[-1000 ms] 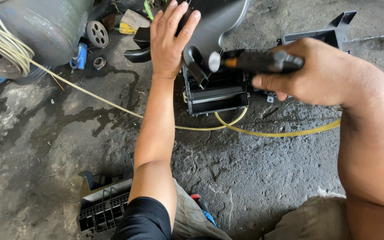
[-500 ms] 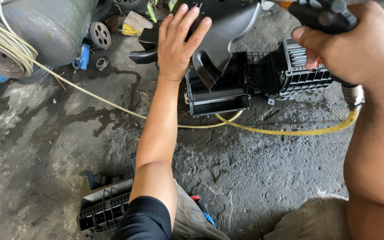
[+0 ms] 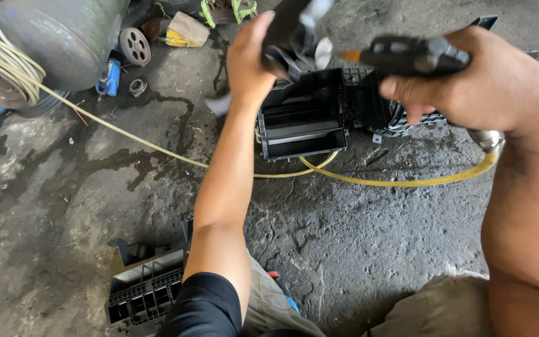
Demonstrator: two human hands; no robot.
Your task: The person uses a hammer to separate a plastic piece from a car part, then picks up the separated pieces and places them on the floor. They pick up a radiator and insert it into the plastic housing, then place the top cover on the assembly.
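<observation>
While the black housing [image 3: 304, 118] sat on the far concrete floor [image 3: 357, 249], our left hand [image 3: 251, 62] gripped a dark panel [image 3: 288, 28] above it; right of that, our right hand [image 3: 481, 81] clenched an air gun [image 3: 416, 56], its yellow hose [image 3: 394, 181] trailing nearer us.

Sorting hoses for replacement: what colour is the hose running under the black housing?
Yellow: the hose shows clearly in the head view, beneath the black housing.

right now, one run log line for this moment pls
left hand: holds dark plastic part | right hand: grips black air gun | yellow hose on floor | black housing below
</observation>
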